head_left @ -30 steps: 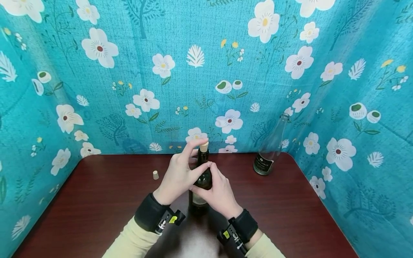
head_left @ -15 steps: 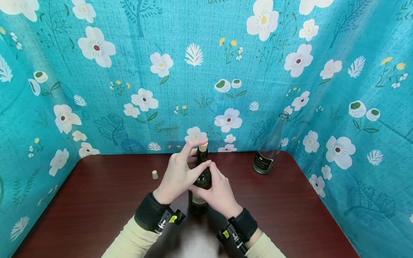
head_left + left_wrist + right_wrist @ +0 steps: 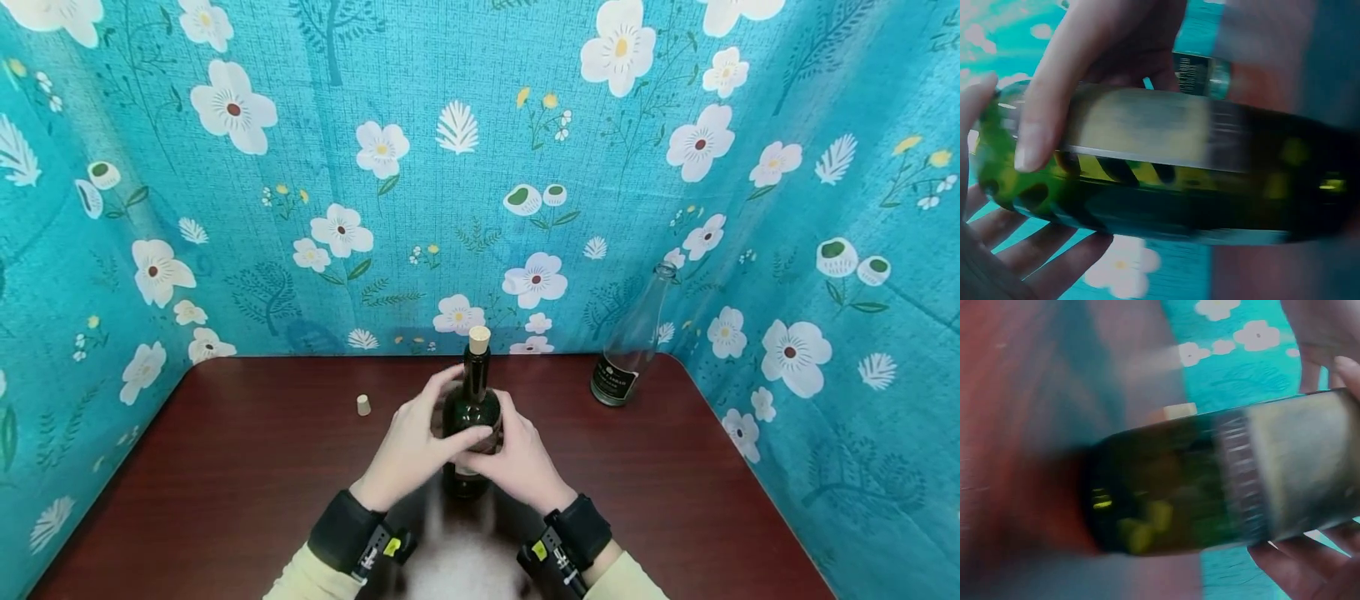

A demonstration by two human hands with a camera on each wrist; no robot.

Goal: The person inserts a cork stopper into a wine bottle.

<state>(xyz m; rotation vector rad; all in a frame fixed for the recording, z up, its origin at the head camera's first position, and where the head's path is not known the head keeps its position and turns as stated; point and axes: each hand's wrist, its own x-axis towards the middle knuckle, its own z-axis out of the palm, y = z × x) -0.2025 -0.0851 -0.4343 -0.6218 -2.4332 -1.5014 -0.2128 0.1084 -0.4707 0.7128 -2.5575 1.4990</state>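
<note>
A dark green wine bottle (image 3: 471, 408) stands upright at the middle of the table, with a pale cork (image 3: 479, 339) seated in its mouth. My left hand (image 3: 412, 446) holds the bottle's body from the left, its thumb lying across the front. From the right, my right hand (image 3: 522, 458) grips the same bottle lower down. In the left wrist view, the right thumb presses on the glass (image 3: 1147, 203) and the left fingers show behind it. The bottle's base and pale label (image 3: 1304, 462) fill the right wrist view, partly blurred.
A second, smaller-looking cork (image 3: 363, 405) stands on the dark red table (image 3: 225, 467) left of the hands. Toward the back right is a clear glass bottle (image 3: 618, 367) with a black label and an uncorked mouth. A blue flowered curtain (image 3: 480, 183) surrounds the table's back and sides.
The left index finger has come off the top of the cork. Both hands have slid down from the neck and shoulder to the bottle's body, leaving the cork uncovered.
</note>
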